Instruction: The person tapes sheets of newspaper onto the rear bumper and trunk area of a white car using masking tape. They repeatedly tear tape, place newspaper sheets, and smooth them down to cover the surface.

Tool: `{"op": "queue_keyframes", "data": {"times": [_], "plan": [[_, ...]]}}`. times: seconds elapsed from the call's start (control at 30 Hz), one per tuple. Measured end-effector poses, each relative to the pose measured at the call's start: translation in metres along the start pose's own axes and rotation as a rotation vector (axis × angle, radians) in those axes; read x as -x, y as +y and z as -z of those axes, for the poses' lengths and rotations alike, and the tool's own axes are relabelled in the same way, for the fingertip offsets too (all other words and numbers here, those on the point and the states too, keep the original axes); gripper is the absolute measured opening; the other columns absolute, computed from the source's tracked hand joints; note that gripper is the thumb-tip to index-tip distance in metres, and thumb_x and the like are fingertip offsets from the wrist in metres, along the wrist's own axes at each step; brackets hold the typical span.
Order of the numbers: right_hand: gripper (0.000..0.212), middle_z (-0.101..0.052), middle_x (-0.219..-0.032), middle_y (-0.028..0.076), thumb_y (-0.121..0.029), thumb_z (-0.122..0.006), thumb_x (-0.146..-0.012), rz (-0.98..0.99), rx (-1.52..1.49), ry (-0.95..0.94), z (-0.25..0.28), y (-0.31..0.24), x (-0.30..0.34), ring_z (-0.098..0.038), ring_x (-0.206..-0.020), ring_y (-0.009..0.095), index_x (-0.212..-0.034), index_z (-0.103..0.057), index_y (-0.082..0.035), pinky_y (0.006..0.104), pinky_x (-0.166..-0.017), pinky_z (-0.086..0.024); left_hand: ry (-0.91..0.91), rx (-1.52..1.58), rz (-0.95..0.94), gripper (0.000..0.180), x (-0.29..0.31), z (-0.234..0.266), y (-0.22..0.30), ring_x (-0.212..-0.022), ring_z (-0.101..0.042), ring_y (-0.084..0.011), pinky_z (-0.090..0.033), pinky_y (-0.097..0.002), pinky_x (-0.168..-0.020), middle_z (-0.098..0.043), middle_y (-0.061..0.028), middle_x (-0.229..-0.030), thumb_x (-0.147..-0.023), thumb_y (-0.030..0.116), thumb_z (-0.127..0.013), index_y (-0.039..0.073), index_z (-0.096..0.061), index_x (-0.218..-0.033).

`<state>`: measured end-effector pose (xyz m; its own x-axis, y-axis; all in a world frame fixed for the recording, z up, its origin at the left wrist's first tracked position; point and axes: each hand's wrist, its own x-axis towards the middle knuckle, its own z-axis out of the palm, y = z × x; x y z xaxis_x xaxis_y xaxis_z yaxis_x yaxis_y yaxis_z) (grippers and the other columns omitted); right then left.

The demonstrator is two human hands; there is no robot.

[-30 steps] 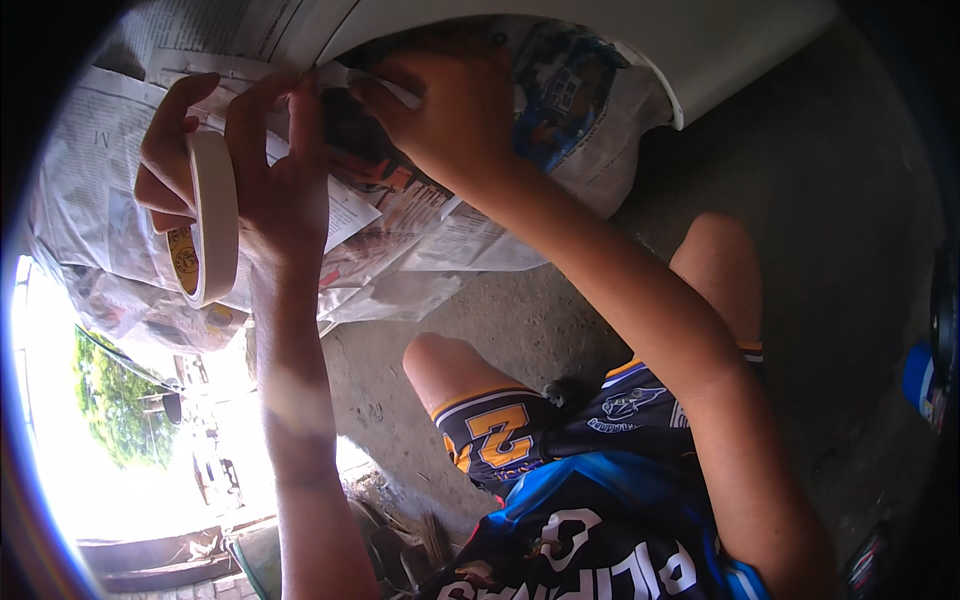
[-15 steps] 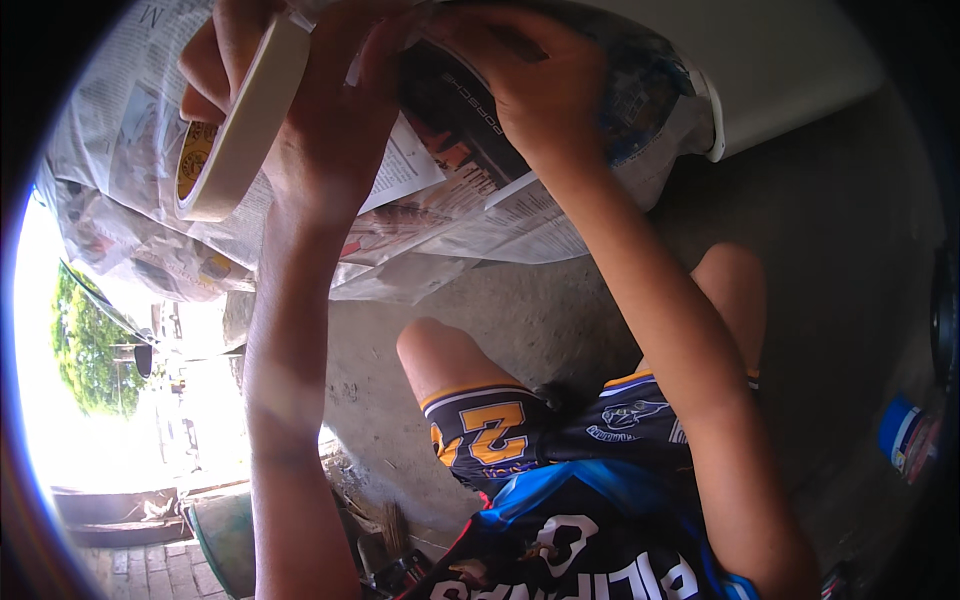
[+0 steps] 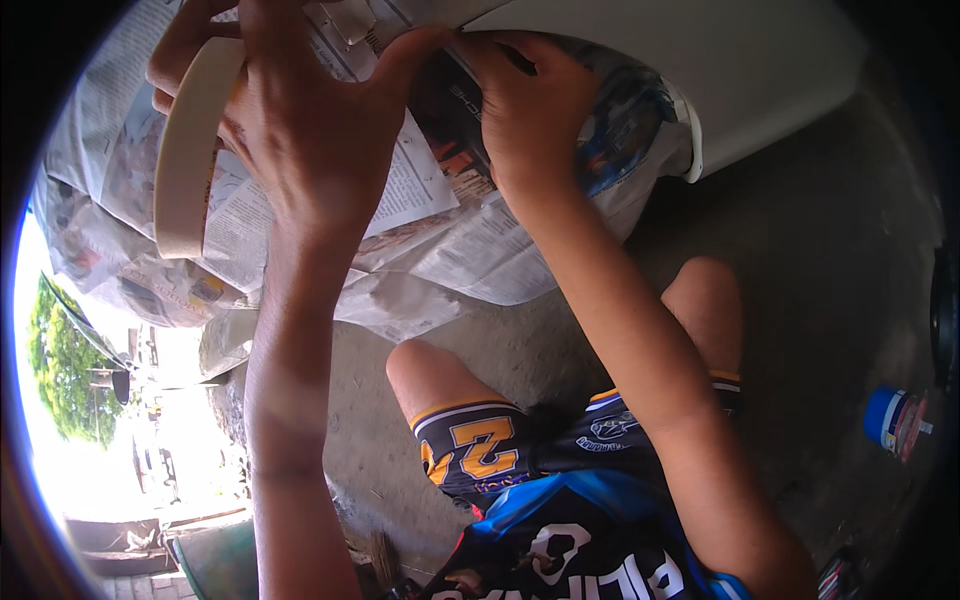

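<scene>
My left hand (image 3: 310, 140) carries a roll of masking tape (image 3: 185, 160) hooked on its fingers, while its thumb reaches right along the newspaper covering (image 3: 490, 250). Touching that thumb, my right hand (image 3: 535, 105) is closed at the upper edge of a dark printed page (image 3: 450, 110). What its fingertips pinch is too hidden to make out. Between my wrists, a white printed sheet (image 3: 410, 185) lies over the newspaper. The covering wraps a large rounded object, and its lower edge hangs loose.
A smooth pale panel (image 3: 760, 70) borders the newspaper at the upper right. A blue-lidded container (image 3: 885, 420) stands on the concrete floor (image 3: 360, 400) at the right. My knees are below the covered object. A green container (image 3: 215, 555) sits at the lower left, beside bright daylight.
My left hand has shifted slightly left and spread its thumb, turning the tape roll more upright. The right hand has moved slightly, staying at the page's edge. The view has tilted a little.
</scene>
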<state>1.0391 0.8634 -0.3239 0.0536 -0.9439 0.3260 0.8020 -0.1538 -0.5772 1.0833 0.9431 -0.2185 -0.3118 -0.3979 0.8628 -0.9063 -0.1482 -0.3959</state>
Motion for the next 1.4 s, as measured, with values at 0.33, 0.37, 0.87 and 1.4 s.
{"op": "queue_keyframes", "data": {"times": [0.33,0.37,0.87,1.4], "plan": [[0.020,-0.075,-0.091,0.005,-0.013,-0.080,-0.089,0.122,0.162,0.041,-0.009,-0.002,0.001,-0.066,-0.083,0.009,-0.099,-0.076,0.004,0.0247,-0.079,-0.049,-0.041,0.040,0.061,0.046,-0.010,0.001,0.007,-0.110,-0.054,-0.0369,-0.044,-0.0462,-0.089,-0.050,-0.0145,-0.124,-0.067,0.010,-0.090,0.009,-0.061,-0.102],[0.021,-0.075,-0.090,0.005,-0.014,-0.080,-0.089,0.118,0.167,0.043,-0.008,-0.002,0.001,-0.065,-0.083,0.009,-0.099,-0.076,0.004,0.0247,-0.078,-0.049,-0.060,-0.014,0.051,0.044,-0.008,0.001,0.007,-0.110,-0.053,-0.0374,-0.044,-0.0468,-0.089,-0.050,-0.0150,-0.125,-0.068,0.011,-0.090,0.010,-0.062,-0.103],[0.014,-0.075,-0.102,0.008,-0.004,-0.074,-0.091,0.377,0.620,-0.008,0.026,-0.018,0.035,-0.063,-0.106,0.024,-0.104,-0.077,-0.002,0.0351,-0.095,-0.048,-0.234,0.188,0.437,0.024,0.085,0.108,0.045,-0.116,-0.050,-0.0302,-0.042,-0.0418,-0.093,-0.053,-0.0188,-0.126,-0.083,0.015,-0.085,0.010,-0.071,-0.102],[0.016,-0.075,-0.107,0.009,-0.003,-0.077,-0.093,0.626,0.884,-0.210,0.023,-0.083,0.032,-0.069,-0.096,0.014,-0.108,-0.073,0.000,0.0286,-0.087,-0.054,-0.542,0.590,0.788,0.027,0.215,0.163,0.113,-0.103,-0.054,-0.0313,-0.038,-0.0426,-0.086,-0.058,-0.0155,-0.120,-0.074,0.004,-0.084,0.015,-0.072,-0.096]]}}
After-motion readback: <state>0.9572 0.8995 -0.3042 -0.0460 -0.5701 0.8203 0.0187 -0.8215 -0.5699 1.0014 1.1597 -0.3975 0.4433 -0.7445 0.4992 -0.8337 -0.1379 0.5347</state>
